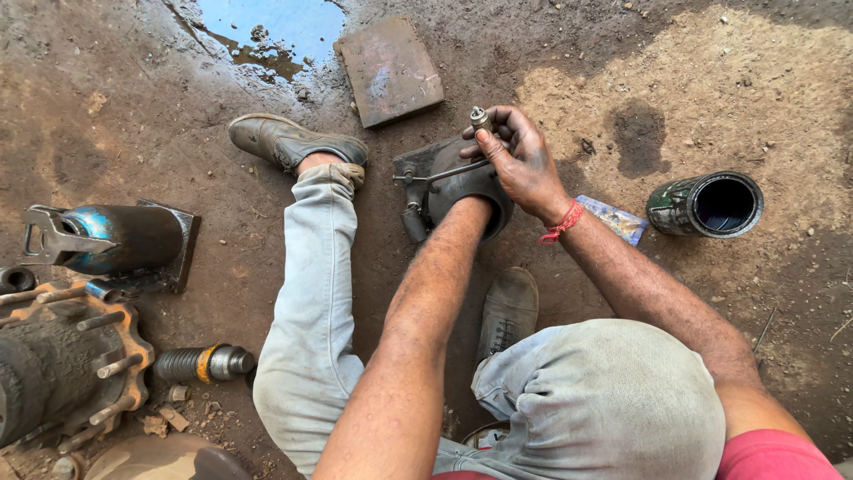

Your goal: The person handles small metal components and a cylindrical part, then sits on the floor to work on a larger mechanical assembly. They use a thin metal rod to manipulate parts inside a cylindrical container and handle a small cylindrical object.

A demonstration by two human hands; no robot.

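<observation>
The right hand (522, 158) has its fingers (494, 142) curled tight and pinching a small metal fitting (480, 116), which stands upright above the knuckles with its long axis pointing away from the person, toward the far edge of the ground (729, 80). A thin metal rod (444, 172) runs out leftward from under that hand, lying roughly level across the top of a dark round housing (462, 188). The left hand (473, 203) is pushed down into or behind this housing; its fingers are hidden, so I cannot tell whether they are spread or closed. The housing sits on the dirt between the person's two shoes (293, 140), about midway across the ground and nearer its far edge, with its round body turned toward the person.

Just beyond it, near the far edge, lies a flat rusty plate (389, 69), and past that a puddle (267, 27). To the right, well apart, a dark green cylinder (706, 205) lies on its side with its open mouth facing right and toward the person; bare sandy dirt lies between it and the housing, apart from a small blue wrapper (613, 218). Toward the left edge the ground is crowded: a blue-ended jack (111, 240), a studded wheel hub (67, 364) and a short threaded cylinder (204, 363).
</observation>
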